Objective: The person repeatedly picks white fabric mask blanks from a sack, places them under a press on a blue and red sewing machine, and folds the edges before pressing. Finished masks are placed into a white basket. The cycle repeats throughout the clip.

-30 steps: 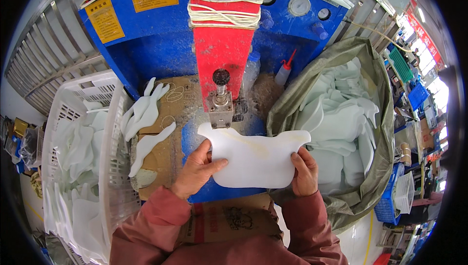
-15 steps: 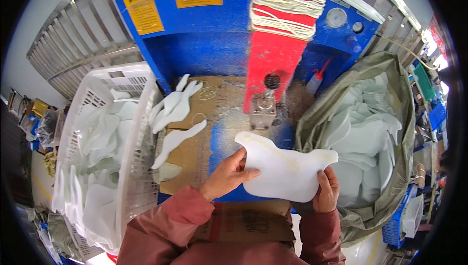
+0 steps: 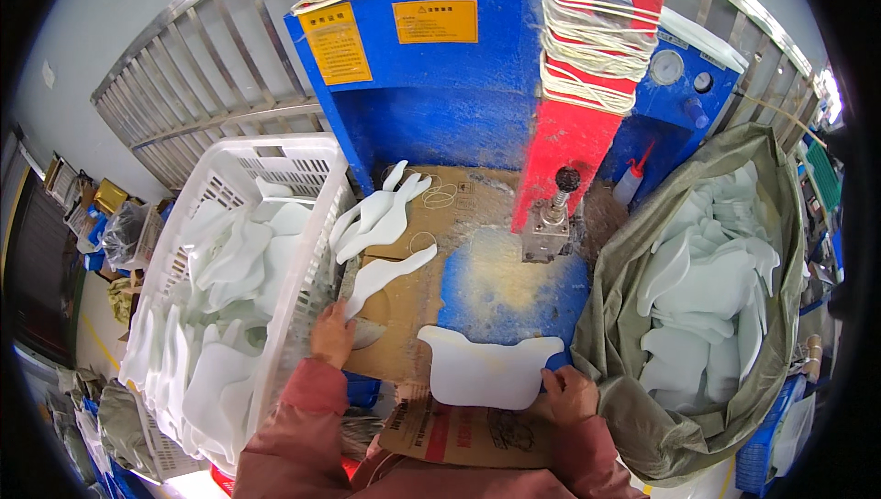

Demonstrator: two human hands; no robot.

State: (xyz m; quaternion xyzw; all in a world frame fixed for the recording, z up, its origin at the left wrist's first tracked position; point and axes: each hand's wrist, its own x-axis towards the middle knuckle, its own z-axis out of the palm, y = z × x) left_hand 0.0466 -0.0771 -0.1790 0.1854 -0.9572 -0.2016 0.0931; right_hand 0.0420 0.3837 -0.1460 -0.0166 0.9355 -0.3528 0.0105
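Note:
My right hand (image 3: 571, 393) pinches the right corner of a white shaped sheet (image 3: 491, 370), foam-like, with a curved upper edge and two flared corners. The sheet hangs over the table's near edge, above the cardboard box. My left hand (image 3: 332, 336) is at the near end of a wavy white strip (image 3: 393, 275), its fingers closed about the tip. That strip lies on the cardboard-covered table (image 3: 404, 338), close to the white basket. Beyond it lie several similar wavy strips (image 3: 381, 214) in a loose pile.
A white basket (image 3: 303, 315) full of white pieces stands at left. At right, a grey-green sack (image 3: 606, 325) holds more pieces. A blue machine (image 3: 440, 123) with a red arm (image 3: 574, 150) and metal head (image 3: 548, 240) rises behind. A cardboard box (image 3: 459, 433) sits nearest me.
My left hand has let go of the white sheet and moved left to the wavy strip. My right hand has lowered the sheet toward me. The view has shifted.

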